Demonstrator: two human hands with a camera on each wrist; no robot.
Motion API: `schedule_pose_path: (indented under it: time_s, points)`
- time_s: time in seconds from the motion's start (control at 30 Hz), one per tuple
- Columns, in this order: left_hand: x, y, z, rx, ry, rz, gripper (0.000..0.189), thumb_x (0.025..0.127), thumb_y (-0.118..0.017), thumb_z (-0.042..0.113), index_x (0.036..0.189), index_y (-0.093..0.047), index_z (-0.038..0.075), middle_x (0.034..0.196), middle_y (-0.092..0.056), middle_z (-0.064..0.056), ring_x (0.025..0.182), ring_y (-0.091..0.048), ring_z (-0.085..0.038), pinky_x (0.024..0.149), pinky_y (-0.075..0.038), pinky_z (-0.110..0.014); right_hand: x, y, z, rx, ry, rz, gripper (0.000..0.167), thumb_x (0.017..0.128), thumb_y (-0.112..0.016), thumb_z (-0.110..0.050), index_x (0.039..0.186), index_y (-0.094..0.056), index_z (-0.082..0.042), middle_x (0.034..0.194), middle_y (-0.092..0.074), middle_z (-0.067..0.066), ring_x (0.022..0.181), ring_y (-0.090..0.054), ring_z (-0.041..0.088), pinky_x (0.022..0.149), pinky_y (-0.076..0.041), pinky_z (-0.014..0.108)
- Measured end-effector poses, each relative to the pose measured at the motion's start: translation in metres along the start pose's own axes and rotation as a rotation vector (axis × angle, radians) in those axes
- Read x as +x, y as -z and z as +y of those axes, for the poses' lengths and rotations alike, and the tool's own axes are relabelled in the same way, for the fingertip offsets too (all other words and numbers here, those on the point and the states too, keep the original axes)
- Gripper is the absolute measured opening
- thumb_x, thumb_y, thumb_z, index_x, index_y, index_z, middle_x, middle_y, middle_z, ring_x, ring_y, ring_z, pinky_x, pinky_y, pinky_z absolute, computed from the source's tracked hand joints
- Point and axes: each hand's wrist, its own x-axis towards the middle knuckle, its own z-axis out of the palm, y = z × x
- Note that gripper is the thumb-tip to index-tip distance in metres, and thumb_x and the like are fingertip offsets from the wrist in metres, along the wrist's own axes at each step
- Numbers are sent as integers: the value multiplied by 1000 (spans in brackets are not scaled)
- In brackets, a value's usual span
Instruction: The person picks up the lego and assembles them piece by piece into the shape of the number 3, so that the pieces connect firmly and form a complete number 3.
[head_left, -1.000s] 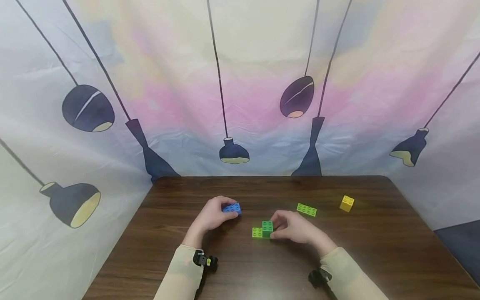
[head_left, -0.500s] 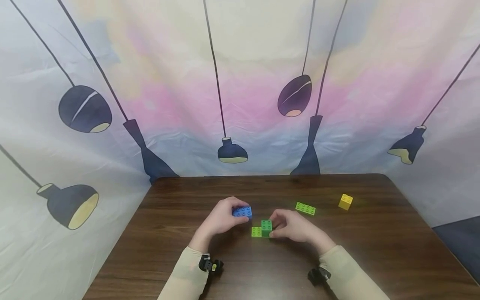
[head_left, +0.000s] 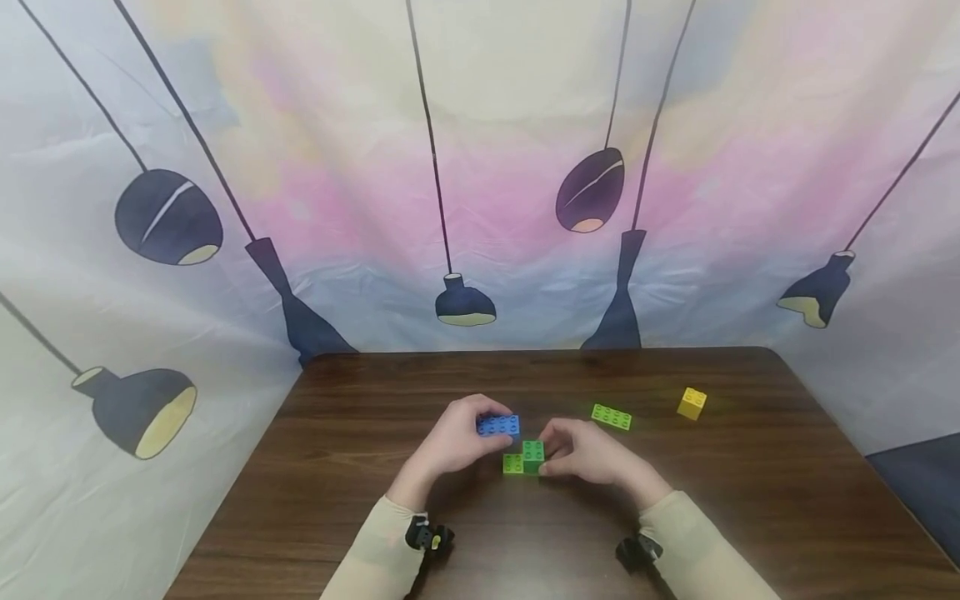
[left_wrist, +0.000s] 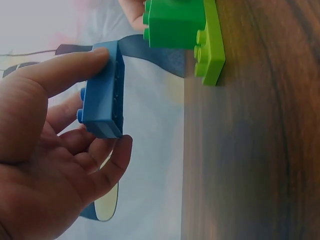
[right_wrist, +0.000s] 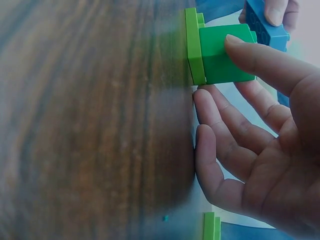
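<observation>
My left hand (head_left: 459,433) pinches a long blue toy brick (head_left: 499,426) between thumb and fingers. In the left wrist view the blue brick (left_wrist: 103,92) is held above the table, studs facing up. A square green brick (head_left: 533,455) sits on the right half of a thin lime-green plate brick (head_left: 513,464), whose left studs are bare. My right hand (head_left: 588,454) grips the green brick from the right, and its thumb lies on the brick's side in the right wrist view. The blue brick is just behind and left of the green brick.
A second lime-green plate brick (head_left: 612,417) lies behind my right hand. Farther right stands a yellow square brick (head_left: 693,403). The brown wooden table (head_left: 337,500) ends at a fabric backdrop (head_left: 525,250) printed with lamps.
My left hand has carried the blue brick rightward, closer to the green brick and its plate. The right hand stays in place on the green brick.
</observation>
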Motion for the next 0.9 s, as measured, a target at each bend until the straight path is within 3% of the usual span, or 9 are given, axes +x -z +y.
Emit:
schedule_pose_path:
  time_s: [0.33, 0.9]
  points:
    - [1, -14, 6, 19, -65, -29, 29, 94, -85, 26, 120, -78, 15, 115, -70, 5, 105, -63, -16, 92, -56, -36, 0, 0, -2, -22, 11, 0, 28, 91, -88, -18, 110, -69, -14, 106, -76, 0, 95, -74, 17, 84, -62, 41]
    - [2, -22, 11, 46, -73, -38, 29, 94, -86, 25, 120, -78, 15, 115, -69, 6, 108, -60, -16, 94, -54, -37, -1, 0, 0, -29, 2, 12, 30, 90, -89, -20, 111, -69, -15, 107, -76, 0, 97, -74, 18, 86, -62, 41]
